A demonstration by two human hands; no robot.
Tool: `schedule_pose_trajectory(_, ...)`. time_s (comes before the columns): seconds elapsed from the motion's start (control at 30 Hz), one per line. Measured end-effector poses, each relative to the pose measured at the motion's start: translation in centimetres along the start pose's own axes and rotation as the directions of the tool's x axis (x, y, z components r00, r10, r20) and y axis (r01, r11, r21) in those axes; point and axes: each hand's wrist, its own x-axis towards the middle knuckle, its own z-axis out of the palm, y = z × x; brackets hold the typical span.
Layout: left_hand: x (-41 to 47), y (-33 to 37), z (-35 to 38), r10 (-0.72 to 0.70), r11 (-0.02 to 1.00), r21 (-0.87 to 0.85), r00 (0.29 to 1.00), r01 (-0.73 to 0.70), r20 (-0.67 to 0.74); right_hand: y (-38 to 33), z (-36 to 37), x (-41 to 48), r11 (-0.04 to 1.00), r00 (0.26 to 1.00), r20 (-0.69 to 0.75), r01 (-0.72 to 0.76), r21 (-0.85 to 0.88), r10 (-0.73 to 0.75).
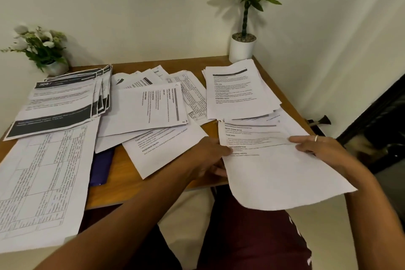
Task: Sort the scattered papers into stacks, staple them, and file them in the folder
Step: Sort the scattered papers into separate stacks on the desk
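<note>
Left grip [210,158] pinches one side edge of the printed sheets [274,171] and right grip [317,149] holds the opposite edge, fingers on top, so the sheets span between them, their lower end drooping off the counter [131,166]. Light, limp and apt to slide apart, they likely need support at both edges. A neater stack [238,92] lies just beyond the grips, the purple folder [102,164] well left of the left one.

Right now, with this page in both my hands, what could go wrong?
The held sheet sags beyond the table between your left hand and right hand; it may crease. The gridded sheet at near left overhangs the edge; your left forearm could knock it off. The blue folder lies half buried; pulling it may scatter papers.
</note>
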Motion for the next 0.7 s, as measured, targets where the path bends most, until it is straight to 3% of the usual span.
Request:
schedule_pose_trajectory(0.17, 0.6, 0.6, 1.1, 0.009, 0.963, 0.268, 0.998, 0.007, -0.058, 0.1, -0.8, 3.0, 0.986, 0.996, -0.051, 0.070, -0.154, -0.078)
schedule_pose_trajectory(0.33, 1.1, 0.8, 1.7, 0.069, 0.821, 0.570, 0.992, 0.005, -0.108, 0.3, -0.8, 5.6, 0.938, 0.985, -0.068, 0.132, -0.319, -0.161)
schedule_pose_trajectory(0.5, 1.2, 0.4, 2.0, 0.165, 0.794, 0.605, 0.978, -0.056, -0.127, 0.1, 0.5, 6.6, 0.855, 0.965, -0.093, 0.170, -0.490, -0.245)
schedule_pose_trajectory(0.63, 1.4, 0.6, 1.8, 0.111, 0.825, 0.565, 0.982, -0.004, -0.156, 0.0, 2.3, 6.0, 0.589, 0.871, -0.216, 0.099, -0.802, -0.441)
schedule_pose_trajectory(0.7, 1.2, 0.8, 1.0, 0.100, 0.807, 0.589, 0.977, 0.031, -0.189, -0.8, 4.0, 5.0, 0.554, 0.830, -0.175, 0.183, -0.812, -0.530)
